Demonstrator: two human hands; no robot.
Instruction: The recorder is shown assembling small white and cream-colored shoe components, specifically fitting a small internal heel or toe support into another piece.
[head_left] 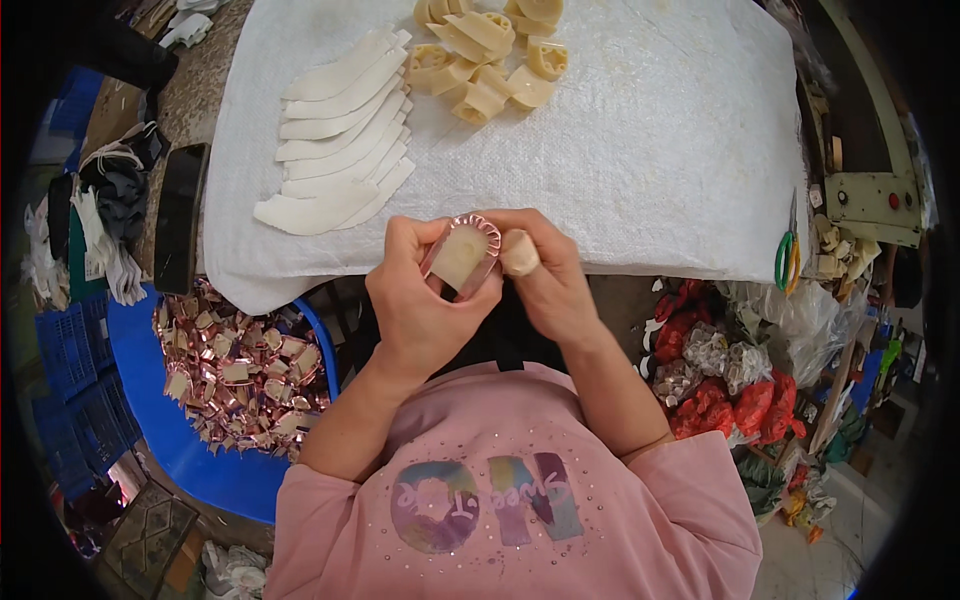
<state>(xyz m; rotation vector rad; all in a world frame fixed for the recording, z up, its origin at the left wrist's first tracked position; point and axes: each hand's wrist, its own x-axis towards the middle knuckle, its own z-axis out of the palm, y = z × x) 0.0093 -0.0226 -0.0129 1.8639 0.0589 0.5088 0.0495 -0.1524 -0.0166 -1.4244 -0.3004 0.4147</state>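
Observation:
Just off the near edge of the cloth-covered table, both my hands hold a small U-shaped piece (460,258), shiny metallic pink with a pleated rounded end and a beige flat face. My left hand (412,305) grips it by its sides, thumb and fingers closed around it. The fingers of my right hand (550,285) curl behind its pleated end, partly hidden. A beige cover (519,254) wraps my right thumb, which points up beside the piece. Beyond my hands, overlapping white curved strips (345,140) lie in a column.
Beige curled pieces (485,75) are heaped at the table's far side. A blue tub (215,478) at left holds many similar pink pieces (235,375). A phone (180,220) lies left. Scissors (788,255) hang at the right edge, above red and clear plastic bags (735,385).

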